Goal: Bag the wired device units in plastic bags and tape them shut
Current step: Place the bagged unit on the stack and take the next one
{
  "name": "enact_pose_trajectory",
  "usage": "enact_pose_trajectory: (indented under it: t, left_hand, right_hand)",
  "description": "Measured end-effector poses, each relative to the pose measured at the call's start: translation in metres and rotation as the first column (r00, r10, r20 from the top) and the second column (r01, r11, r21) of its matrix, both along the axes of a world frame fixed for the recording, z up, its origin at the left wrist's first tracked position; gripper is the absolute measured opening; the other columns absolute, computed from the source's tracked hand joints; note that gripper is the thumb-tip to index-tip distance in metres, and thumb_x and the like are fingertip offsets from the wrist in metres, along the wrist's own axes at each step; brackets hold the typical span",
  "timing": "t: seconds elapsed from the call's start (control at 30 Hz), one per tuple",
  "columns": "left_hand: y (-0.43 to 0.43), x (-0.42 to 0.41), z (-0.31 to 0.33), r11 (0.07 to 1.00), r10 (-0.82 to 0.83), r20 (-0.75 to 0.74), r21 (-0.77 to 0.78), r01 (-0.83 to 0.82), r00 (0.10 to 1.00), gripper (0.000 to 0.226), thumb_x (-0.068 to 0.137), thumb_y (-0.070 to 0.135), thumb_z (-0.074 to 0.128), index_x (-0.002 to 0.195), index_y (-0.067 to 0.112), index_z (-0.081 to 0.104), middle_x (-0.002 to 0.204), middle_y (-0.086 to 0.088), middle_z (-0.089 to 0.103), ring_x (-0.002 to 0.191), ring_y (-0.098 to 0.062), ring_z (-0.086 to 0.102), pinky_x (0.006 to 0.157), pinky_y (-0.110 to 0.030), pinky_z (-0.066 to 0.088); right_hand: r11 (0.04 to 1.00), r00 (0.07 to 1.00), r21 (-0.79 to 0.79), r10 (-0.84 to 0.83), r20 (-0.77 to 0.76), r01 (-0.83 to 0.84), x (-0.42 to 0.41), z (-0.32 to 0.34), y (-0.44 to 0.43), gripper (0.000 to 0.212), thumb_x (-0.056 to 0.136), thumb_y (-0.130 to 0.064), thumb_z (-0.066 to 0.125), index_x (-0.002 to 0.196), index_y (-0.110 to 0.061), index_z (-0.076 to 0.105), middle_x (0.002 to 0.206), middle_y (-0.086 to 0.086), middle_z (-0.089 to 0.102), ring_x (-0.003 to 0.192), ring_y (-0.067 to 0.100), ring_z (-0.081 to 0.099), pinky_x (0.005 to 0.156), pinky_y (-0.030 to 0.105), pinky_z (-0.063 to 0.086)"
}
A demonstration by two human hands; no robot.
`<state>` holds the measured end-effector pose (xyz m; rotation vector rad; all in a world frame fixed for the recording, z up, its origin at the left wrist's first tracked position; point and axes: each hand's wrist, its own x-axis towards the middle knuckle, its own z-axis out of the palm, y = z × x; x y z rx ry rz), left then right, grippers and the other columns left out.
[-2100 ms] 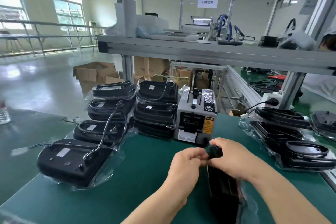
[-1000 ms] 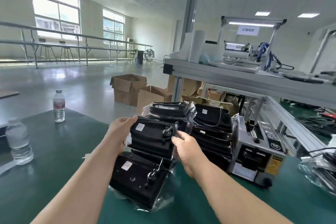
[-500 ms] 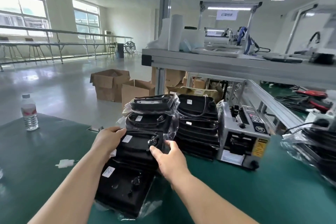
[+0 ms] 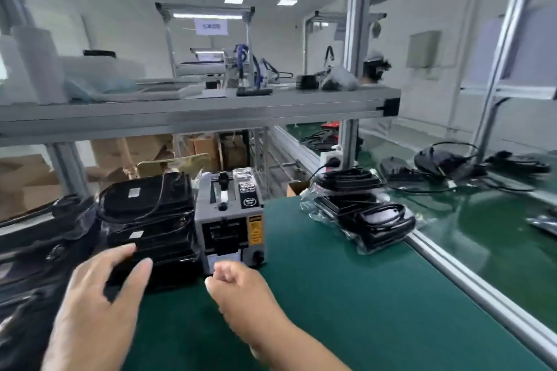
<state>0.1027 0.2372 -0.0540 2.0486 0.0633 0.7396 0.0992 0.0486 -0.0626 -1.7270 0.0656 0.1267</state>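
Note:
Stacks of bagged black wired units stand at the left of the green table, with more blurred ones at the far left. A grey tape dispenser sits beside the stack. My left hand hovers open, fingers spread, in front of the stack and holds nothing. My right hand is loosely curled just below the dispenser's outlet, with nothing visible in it. A second pile of bagged units lies at the right edge.
A metal shelf spans overhead with rolls and tools on it. Beyond an aluminium rail, another green bench holds loose unbagged units with cables. Cardboard boxes stand behind the table.
Both hands have let go of the bagged unit on the left stack. The view swung right; my right hand moved to the tape dispenser's front.

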Motion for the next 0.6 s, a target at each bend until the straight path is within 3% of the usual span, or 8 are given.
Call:
enact_pose_trajectory:
  t: [0.1,0.23,0.33,0.5,0.6]
  left_hand:
    - [-0.088,0.001,0.003,0.961,-0.275,-0.081,-0.014,0.275,0.958,0.026,0.086,0.04,0.072,0.101,0.056,0.058,0.11,0.02,0.053,0.109,-0.004,0.052,0.093,-0.033,0.041]
    - [-0.175,0.033,-0.015,0.899,-0.421,-0.207,0.032,0.436,0.883,0.045,0.09,0.041,0.066,0.132,0.035,0.052,0.127,0.016,0.047,0.116,-0.004,0.047,0.097,-0.028,0.037]
    - [-0.235,0.054,-0.021,0.845,-0.486,-0.268,0.098,0.525,0.832,0.061,0.091,0.049,0.062,0.145,0.034,0.039,0.139,0.016,0.039,0.129,-0.005,0.04,0.101,-0.025,0.033]
    - [-0.318,0.088,-0.031,0.733,-0.545,-0.356,0.238,0.638,0.759,0.085,0.086,0.054,0.066,0.155,0.028,0.023,0.151,0.009,0.028,0.141,-0.011,0.029,0.113,-0.028,0.026]
    - [-0.354,0.105,-0.038,0.677,-0.519,-0.416,0.334,0.656,0.747,0.096,0.083,0.055,0.07,0.157,0.025,0.016,0.159,0.004,0.02,0.147,-0.015,0.018,0.116,-0.032,0.024]
  right_hand:
    - [0.989,0.989,0.007,-0.147,0.021,0.146,0.001,-0.003,-0.063,0.035,0.094,-0.029,0.059,0.129,-0.025,0.059,0.117,-0.013,0.062,0.091,-0.005,0.057,0.083,0.018,0.051]
    - [0.914,0.91,0.012,-0.406,0.089,0.406,0.01,-0.013,-0.16,0.04,0.094,-0.019,0.062,0.133,-0.019,0.056,0.129,-0.007,0.061,0.105,0.002,0.058,0.095,0.023,0.046]
    - [0.808,0.805,-0.046,-0.578,0.134,0.588,0.02,-0.02,-0.23,0.049,0.092,-0.019,0.065,0.14,-0.018,0.052,0.132,-0.008,0.056,0.119,0.008,0.053,0.097,0.022,0.036]
    - [0.626,0.633,-0.09,-0.765,0.118,0.774,0.05,-0.027,-0.322,0.057,0.085,-0.017,0.067,0.139,-0.01,0.05,0.139,0.014,0.054,0.123,0.03,0.054,0.094,0.033,0.043]
    - [0.591,0.604,-0.145,-0.794,0.068,0.793,0.067,-0.031,-0.357,0.08,0.086,-0.024,0.069,0.153,-0.008,0.028,0.154,0.015,0.035,0.138,0.032,0.039,0.114,0.042,0.034]
